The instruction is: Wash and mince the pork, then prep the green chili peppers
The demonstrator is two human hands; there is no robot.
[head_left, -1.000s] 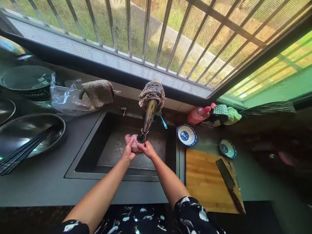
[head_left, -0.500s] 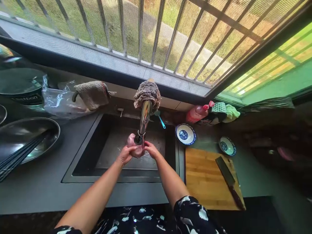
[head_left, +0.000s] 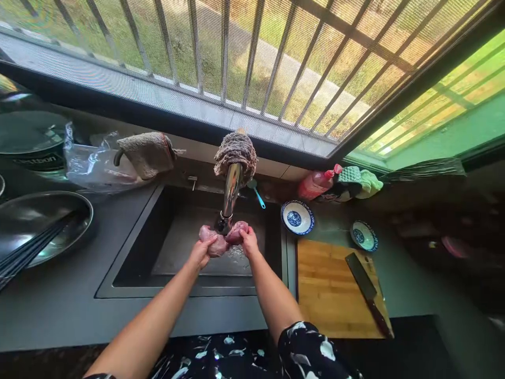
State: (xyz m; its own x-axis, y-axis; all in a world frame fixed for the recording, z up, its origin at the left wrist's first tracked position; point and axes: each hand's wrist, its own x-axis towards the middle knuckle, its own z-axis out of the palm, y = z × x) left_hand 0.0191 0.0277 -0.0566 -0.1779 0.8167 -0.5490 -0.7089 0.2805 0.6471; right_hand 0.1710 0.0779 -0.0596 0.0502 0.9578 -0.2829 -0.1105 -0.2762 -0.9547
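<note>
Left hand (head_left: pixel 200 253) and right hand (head_left: pixel 249 242) are each closed around one end of a pink piece of raw meat (head_left: pixel 223 238), held directly under the faucet (head_left: pixel 230 196) spout, above the sink (head_left: pixel 130 252) basin. A cleaver (head_left: pixel 366 292) lies on the wooden cutting board (head_left: pixel 327 289), to the right of the sink.

Both bare arms reach forward and converge. The left hand (head_left: pixel 200 252) and right hand (head_left: pixel 250 243) sit close together, fingers curled in a grip, thumbs toward each other, wrists slightly bent.
</note>
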